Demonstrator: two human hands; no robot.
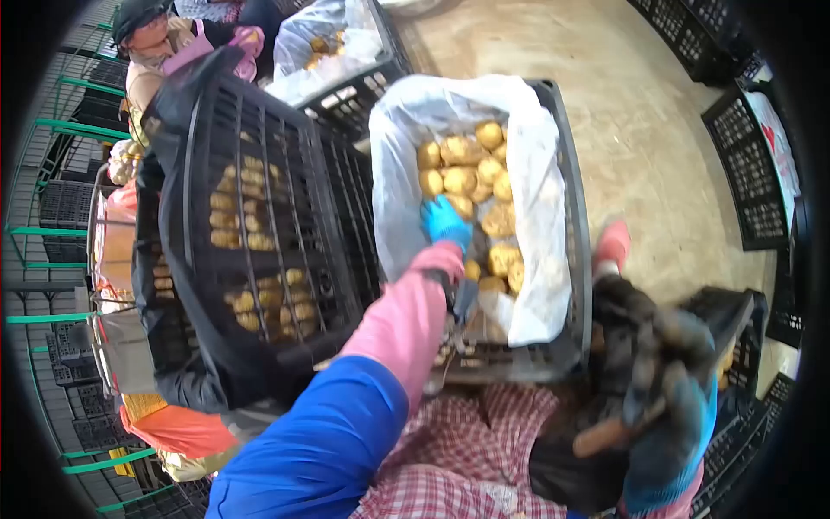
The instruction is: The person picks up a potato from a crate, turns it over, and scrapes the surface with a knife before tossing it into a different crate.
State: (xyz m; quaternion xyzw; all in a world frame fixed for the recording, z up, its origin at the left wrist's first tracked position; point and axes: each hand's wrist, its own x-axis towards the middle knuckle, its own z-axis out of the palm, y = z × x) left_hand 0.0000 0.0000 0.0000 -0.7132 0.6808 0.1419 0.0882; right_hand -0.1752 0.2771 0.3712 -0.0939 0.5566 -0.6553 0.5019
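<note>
My left hand [447, 224], in a bright blue glove, reaches down into a black crate [581, 294] lined with white plastic sheeting [538, 173]. Its fingers are apart and lie against the potatoes [459, 180], which sit close together in the crate. A dark band or device circles the wrist over a pink sleeve. At the lower right, my right hand [670, 381] wears a dirty blue-grey glove and is smeared by motion. Beside it shows a blurred brownish, elongated shape [605, 438]; I cannot make out what it is or whether it is held.
A black crate [333, 229] with dark netting stands tilted at left, potatoes [251, 208] showing through its bars. Behind is another lined crate [385, 86], near a co-worker [160, 52] in pink gloves. More black crates [745, 164] line the right. A pink shoe [613, 243] rests on the floor.
</note>
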